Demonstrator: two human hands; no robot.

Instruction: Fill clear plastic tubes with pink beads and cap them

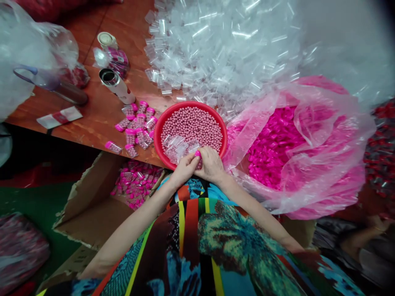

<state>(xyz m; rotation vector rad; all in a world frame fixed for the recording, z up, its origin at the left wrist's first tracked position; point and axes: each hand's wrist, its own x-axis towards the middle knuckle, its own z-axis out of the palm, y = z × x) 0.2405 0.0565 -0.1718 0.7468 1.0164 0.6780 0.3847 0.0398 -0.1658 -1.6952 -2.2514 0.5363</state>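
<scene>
Over the near rim of a red bowl (158, 142), my left hand (186, 167) and my right hand (212, 163) meet around a small clear container with a pink cap (198, 154). The fingers of both hands are closed on it, and they hide most of its body. Pink beads (193, 123) fill the bowl, with several clear containers (179, 147) lying on top of them close to my left hand. To the left of the bowl, capped containers full of beads (140, 123) are heaped on the table.
A plastic bag (327, 164) of pink caps (274, 148) lies open at the right. Clear containers (222, 49) are piled behind the bowl. A cardboard box (89, 197) below the table edge holds filled containers (135, 181). An open flask (117, 84) stands at left.
</scene>
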